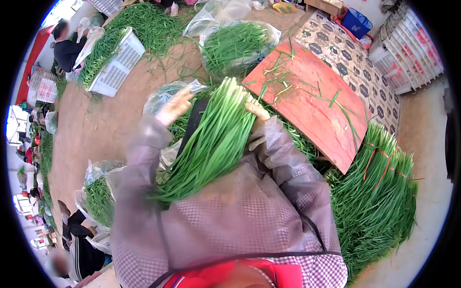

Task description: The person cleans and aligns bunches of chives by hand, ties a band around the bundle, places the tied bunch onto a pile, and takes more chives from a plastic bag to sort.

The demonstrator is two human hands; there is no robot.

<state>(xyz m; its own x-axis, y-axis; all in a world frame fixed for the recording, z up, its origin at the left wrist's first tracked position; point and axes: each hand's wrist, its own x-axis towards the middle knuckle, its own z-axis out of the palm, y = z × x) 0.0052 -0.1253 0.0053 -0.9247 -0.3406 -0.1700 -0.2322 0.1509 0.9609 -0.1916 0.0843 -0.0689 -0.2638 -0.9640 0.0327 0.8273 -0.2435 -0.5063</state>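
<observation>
A large bunch of garlic chives lies across my lap, its pale cut ends pointing away from me and its green leaves toward my body. My right hand, in what looks like a thin cream glove, is closed on the bunch's right side, just below the pale ends. To the left of the bunch, apart from it, my left hand is raised and smeared by motion, so its fingers cannot be read. A dark, narrow surface shows beside the bunch, partly covered by the leaves.
A tilted red board with loose leaves stands ahead right. Tied chive bundles are piled at right. Plastic bags of greens and a white crate lie ahead. People sit at left; stacked white crates stand far right.
</observation>
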